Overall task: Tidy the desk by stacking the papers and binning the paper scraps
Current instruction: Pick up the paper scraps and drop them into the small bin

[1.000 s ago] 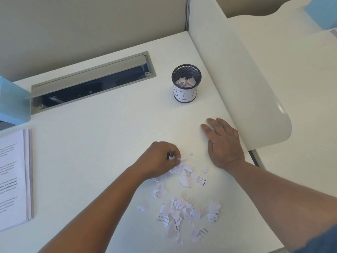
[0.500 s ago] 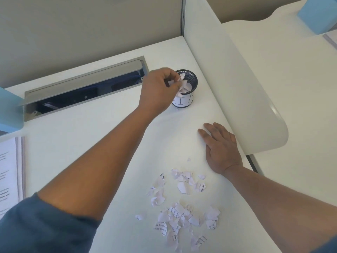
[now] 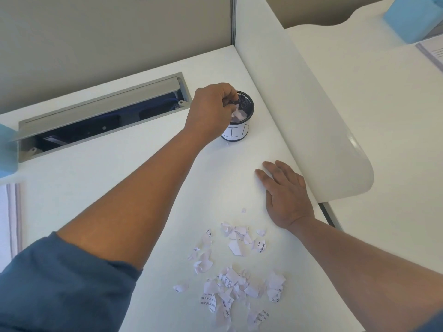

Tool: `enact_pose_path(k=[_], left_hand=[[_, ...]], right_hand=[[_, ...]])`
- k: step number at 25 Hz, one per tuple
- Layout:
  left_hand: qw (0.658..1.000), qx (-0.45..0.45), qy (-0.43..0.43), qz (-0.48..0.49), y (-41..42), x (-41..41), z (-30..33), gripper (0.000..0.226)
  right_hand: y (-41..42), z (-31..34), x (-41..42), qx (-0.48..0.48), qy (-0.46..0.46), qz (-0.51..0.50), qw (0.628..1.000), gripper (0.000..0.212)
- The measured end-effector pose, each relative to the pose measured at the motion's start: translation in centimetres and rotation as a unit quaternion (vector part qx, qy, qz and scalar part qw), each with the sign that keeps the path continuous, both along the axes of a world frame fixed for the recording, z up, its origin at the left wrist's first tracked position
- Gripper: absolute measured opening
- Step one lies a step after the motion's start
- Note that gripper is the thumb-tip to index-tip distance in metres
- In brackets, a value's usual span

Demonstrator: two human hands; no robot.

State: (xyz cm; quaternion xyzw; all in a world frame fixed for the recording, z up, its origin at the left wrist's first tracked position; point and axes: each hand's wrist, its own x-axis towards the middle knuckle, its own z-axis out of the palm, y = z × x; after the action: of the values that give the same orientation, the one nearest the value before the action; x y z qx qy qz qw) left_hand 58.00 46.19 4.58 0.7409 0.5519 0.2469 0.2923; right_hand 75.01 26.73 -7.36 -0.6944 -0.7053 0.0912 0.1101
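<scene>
Paper scraps (image 3: pixel 236 281) lie scattered on the white desk (image 3: pixel 119 178), near the edge closest to the person and well short of the mesh cup (image 3: pixel 239 116). Several scraps bear printed black text; only fragments read, such as "primary" and "nity", the rest too small to make out. The scatter runs roughly from the near desk edge toward the cup, with a looser group on the cup side and a denser heap on the near side. One tiny scrap (image 3: pixel 243 210) sits apart, between the heap and the cup.

The mesh cup stands upright, mouth up, just beside the white divider panel (image 3: pixel 299 130). A white label wraps its lower wall with hand-drawn black strokes; what they spell cannot be told. White scraps already lie inside it (image 3: pixel 239 114).

The left hand (image 3: pixel 213 111) hangs over the cup's rim, fingers curled downward with the tips bunched at a scrap just inside the mouth; whether the scrap is pinched or loose cannot be told. The right hand (image 3: pixel 285 195) lies flat on the desk, palm down, fingers straight and close together, between the cup and the heap, against the foot of the divider panel.

Left of the cup, a grey cable tray (image 3: pixel 100 109) is set into the desk with its lid raised. Far left of the cup, the edge of a paper stack (image 3: pixel 12 216) shows.
</scene>
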Motion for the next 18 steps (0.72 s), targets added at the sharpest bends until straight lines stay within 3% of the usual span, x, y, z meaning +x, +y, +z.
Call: enact_pose_path(k=[5,9,12,14,16,18], left_hand=[[0.999,0.026,-0.035,0.002,-0.8,-0.5,0.3,0.023],[0.990,0.090,-0.093,0.048,-5.0,-1.6,-1.4,0.018],[0.995,0.037,-0.090,0.029,-9.8,-2.8,-3.7,0.018],[0.995,-0.090,-0.007,-0.045,-12.7,-3.9,-5.1,0.024],[0.964,-0.199,0.142,-0.107,-15.5,-5.0,-6.0,0.049],[0.943,-0.225,0.209,-0.131,-17.8,-5.5,-6.1,0.073]], right_hand=[[0.0,0.2,0.0,-0.008,0.006,0.000,1.000,0.055],[0.1,0.5,-0.1,-0.014,0.008,-0.001,1.000,0.055],[0.1,0.6,-0.2,-0.022,0.008,-0.004,1.000,0.055],[0.1,0.6,-0.2,-0.028,0.010,-0.006,1.000,0.054],[0.1,0.5,-0.2,-0.036,0.012,-0.006,0.999,0.054],[0.2,0.5,-0.2,-0.039,0.012,-0.007,0.999,0.055]])
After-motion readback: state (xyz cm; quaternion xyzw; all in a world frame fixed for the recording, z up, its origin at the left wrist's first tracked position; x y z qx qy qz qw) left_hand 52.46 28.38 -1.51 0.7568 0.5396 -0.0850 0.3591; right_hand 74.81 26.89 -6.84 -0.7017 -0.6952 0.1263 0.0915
